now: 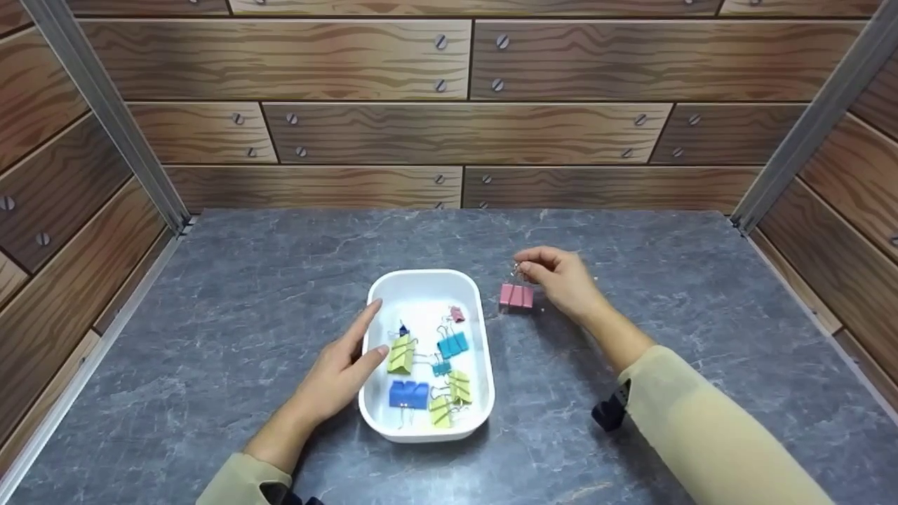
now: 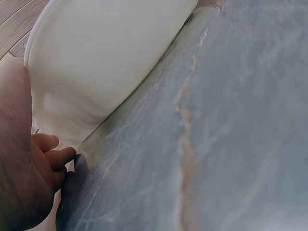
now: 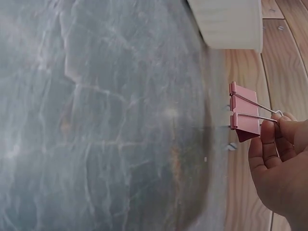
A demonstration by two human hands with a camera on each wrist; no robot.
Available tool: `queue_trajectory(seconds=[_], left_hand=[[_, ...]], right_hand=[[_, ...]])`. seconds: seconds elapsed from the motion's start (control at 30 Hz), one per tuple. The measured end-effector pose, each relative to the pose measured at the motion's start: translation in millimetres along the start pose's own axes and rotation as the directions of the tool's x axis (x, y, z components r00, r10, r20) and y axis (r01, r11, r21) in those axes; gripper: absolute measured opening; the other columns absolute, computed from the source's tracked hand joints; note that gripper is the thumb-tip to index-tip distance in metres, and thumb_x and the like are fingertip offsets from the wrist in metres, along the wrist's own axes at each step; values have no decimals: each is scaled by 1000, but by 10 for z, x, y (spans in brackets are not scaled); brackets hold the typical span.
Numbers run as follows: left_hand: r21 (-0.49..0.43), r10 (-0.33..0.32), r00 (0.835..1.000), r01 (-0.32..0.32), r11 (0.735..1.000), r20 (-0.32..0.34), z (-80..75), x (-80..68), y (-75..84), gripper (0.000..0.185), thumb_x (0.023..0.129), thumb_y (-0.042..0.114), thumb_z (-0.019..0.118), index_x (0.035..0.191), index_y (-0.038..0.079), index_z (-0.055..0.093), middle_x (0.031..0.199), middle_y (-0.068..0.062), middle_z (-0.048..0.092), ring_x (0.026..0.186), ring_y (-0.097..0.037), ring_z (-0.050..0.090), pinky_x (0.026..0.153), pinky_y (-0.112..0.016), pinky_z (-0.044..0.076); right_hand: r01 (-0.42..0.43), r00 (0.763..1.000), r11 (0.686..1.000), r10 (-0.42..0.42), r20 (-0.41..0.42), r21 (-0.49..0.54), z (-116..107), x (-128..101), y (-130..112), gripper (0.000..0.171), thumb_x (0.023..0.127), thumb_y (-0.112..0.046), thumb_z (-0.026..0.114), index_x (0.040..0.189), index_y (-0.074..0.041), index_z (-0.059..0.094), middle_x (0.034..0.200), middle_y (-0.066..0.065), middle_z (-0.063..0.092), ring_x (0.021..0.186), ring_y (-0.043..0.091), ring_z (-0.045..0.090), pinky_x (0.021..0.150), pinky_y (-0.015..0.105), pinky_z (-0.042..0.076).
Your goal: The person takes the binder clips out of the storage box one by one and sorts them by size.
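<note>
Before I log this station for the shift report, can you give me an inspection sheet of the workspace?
Surface: grey marbled table, no spills seen.
Job's things: pink binder clip held off the table right of the white tray; tray holds green, blue, teal and small pink clips.
Clutter: nothing seen.
Hands: right hand pinches the pink clip's wire handle; left hand rests against the tray's left wall, fingers straight.
Cables: nothing seen.
Surroundings: wood-patterned walls, metal corner posts.

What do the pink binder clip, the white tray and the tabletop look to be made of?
Pink binder clip: painted sheet metal with thin wire handles, matte. White tray: probably smooth plastic, faintly glossy, with rounded moulded corners. Tabletop: grey veined marble look, possibly laminate.
</note>
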State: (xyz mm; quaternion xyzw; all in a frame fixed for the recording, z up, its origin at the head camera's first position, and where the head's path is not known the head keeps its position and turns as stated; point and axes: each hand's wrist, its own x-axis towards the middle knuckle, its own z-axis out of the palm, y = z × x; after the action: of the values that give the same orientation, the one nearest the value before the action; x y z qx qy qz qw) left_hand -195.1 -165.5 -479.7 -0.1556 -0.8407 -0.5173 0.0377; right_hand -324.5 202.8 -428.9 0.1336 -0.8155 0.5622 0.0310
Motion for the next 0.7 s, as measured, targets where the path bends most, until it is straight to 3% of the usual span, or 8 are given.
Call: queue_trajectory(seconds=[0.5,0.7], left_hand=[[4,12,1000,-12,1000,-4,-4,3,-3,69,107,31,63,169,26,33,160,-16,49,143,-29,51,115,-56,40],[0,12,1000,-12,1000,-2,-7,4,-13,70,107,31,64,169,25,32,162,-15,47,145,-29,48,117,-55,38]], right_hand=[[-8,1000,1000,8,25,3,68,85,130,21,104,-1,64,120,11,73,100,14,73,83,10,61,75,22,51],[-17,999,1000,17,36,4,103,124,182,21,104,-1,64,119,11,73,101,12,75,84,9,62,77,22,52]])
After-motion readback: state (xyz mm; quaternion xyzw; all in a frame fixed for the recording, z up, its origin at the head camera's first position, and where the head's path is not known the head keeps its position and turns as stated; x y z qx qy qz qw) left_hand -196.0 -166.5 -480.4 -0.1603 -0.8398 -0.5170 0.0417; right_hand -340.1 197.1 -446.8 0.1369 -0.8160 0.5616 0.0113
